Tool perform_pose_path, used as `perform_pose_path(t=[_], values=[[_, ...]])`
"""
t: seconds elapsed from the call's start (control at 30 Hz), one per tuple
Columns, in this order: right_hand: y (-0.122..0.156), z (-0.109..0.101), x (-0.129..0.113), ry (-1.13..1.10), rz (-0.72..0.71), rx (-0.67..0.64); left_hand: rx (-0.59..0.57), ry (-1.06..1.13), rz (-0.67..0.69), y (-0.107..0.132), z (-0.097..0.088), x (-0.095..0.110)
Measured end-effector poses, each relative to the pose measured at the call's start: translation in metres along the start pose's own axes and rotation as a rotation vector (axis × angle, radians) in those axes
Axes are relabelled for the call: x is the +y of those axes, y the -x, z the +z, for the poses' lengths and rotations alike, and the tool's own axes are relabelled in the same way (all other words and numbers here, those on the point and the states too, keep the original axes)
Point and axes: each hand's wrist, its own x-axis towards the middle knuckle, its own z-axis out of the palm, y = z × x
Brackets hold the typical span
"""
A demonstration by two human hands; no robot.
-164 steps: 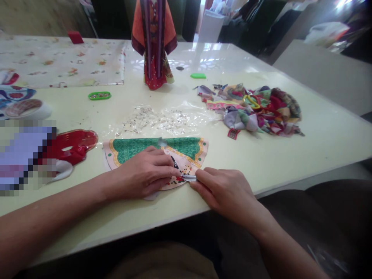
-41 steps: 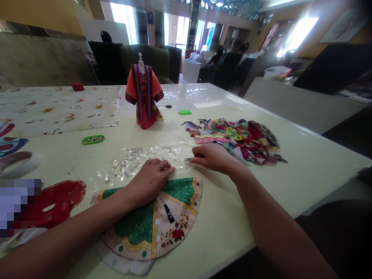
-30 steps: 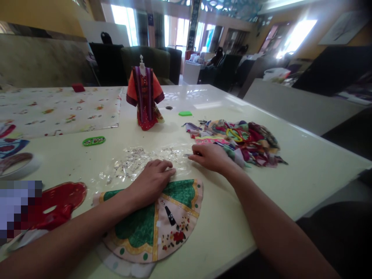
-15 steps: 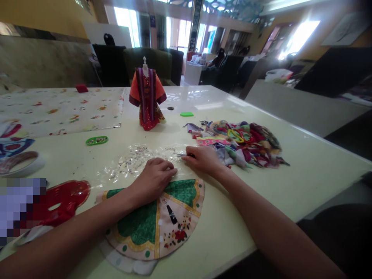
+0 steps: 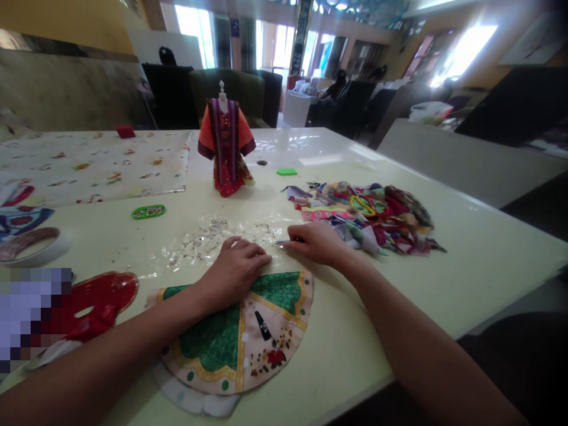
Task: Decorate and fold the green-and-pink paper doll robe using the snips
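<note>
A pale table [image 5: 470, 254] fills most of the view, its far left corner under a floral tablecloth [image 5: 89, 165]. Toward the right lies a loose heap of fabric scraps [image 5: 381, 219], with a yellow loop on top. Nearer the person, flat on the tabletop, is the fan-shaped fabric piece [image 5: 215, 346]: green panels trimmed in gold, a pale pink border with green dots, and one pink panel bearing red flowers and a black tapered shape. A white layer [image 5: 195, 401] shows from under its lower edge. Just beyond it a crinkled sheet of clear plastic film [image 5: 248, 229] is spread out. Farther back a miniature orange-and-purple robe [image 5: 226, 142] stands upright on a white-necked form.

The left hand [image 5: 237, 269] rests palm down over the fabric piece's upper edge, fingers relaxed and slightly bent (whether anything sits beneath the palm, I cannot tell). The right hand [image 5: 315, 242] is near the film's right end, beside the scraps.

Smaller things follow: a roll of tape [image 5: 55, 251] at the left, a green oval tray [image 5: 135, 215] holding tiny pieces, a bright green block [image 5: 286, 172]. The slim metal tweezers [image 5: 280, 242] are pinched between the right thumb and fingers, mostly hidden, tips pointing toward the scattered glittery bits [image 5: 215, 228] on the film.
</note>
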Motion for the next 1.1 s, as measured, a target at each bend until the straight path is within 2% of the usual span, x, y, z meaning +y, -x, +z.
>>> perform_pose_path(t=[0.77, 1.1], values=[[0.002, 0.004, -0.022, 0.052, -0.044, -0.039, -0.013, 0.005, 0.01, 0.002, 0.001, 0.0], [0.005, 0.008, -0.027, 0.259, -0.115, -0.009, -0.004, 0.012, 0.017, 0.002, 0.0, 0.0]])
